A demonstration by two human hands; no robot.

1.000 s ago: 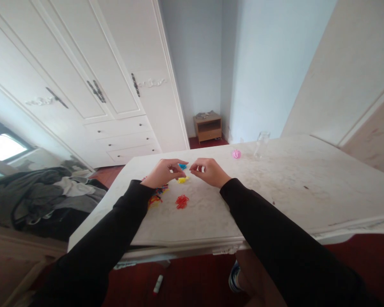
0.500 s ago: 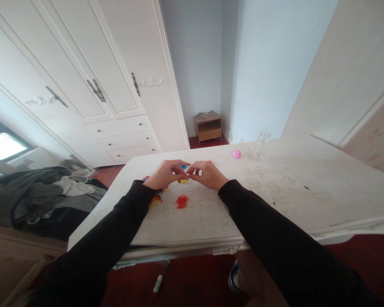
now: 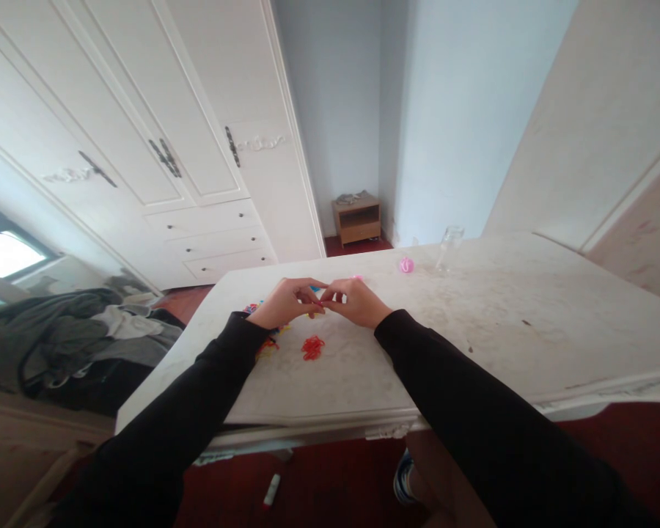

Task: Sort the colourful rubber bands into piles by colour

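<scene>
My left hand (image 3: 291, 302) and my right hand (image 3: 356, 301) meet fingertip to fingertip just above the table. Both are closed in a pinch on a small red piece (image 3: 320, 302), too small and too covered by the fingers to make out well. Below them lies a heap of thin red loops (image 3: 312, 347), which look like rubber bands. Mixed coloured loops (image 3: 268, 345) lie beside and partly under my left wrist. A bit of blue (image 3: 315, 289) shows behind the fingers, and something pink (image 3: 357, 277) peeks out beyond my right hand.
The white table (image 3: 473, 315) has a worn surface. Toward its far edge are a pink ball-like item (image 3: 406, 265) and a clear glass bottle (image 3: 449, 249). Dark clothes (image 3: 77, 345) are piled to the left. A white tube with a red end (image 3: 271, 490) lies on the floor.
Both hands stay nearly in place, with small finger movements. The red piece between the fingertips shows more clearly now, and the yellow below them is more covered.
</scene>
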